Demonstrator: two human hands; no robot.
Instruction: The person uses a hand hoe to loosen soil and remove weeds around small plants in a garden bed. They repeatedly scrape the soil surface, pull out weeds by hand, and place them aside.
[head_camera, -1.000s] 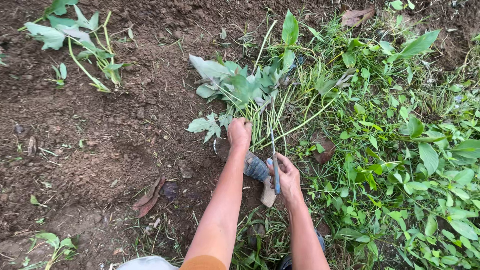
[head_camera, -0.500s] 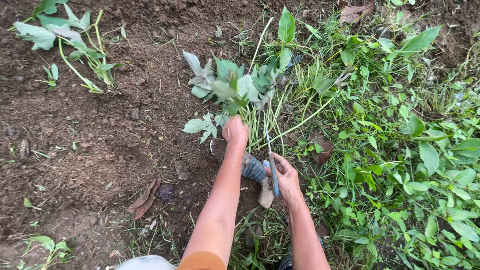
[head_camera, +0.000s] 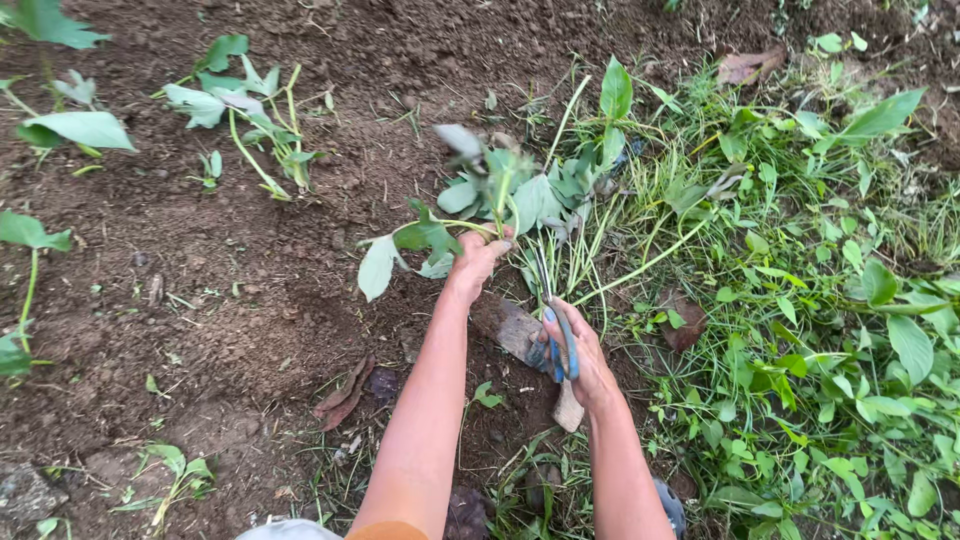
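Both hands are down at the soil: the left hand (head_camera: 478, 262) is closed tight around a bunch of leafy green stems (head_camera: 500, 195), gripping them low, right where they meet the ground, and the leaves fan up and away above the fist. Right hand (head_camera: 578, 350) sits just beside it, fingers wrapped around a blue-handled cutting tool (head_camera: 562, 340), its thin blades pointing up toward the stems. A flat brown piece (head_camera: 512, 328) lies on the dark soil (head_camera: 200, 320) between the wrists, thick green weeds (head_camera: 830, 330) crowding the right side.
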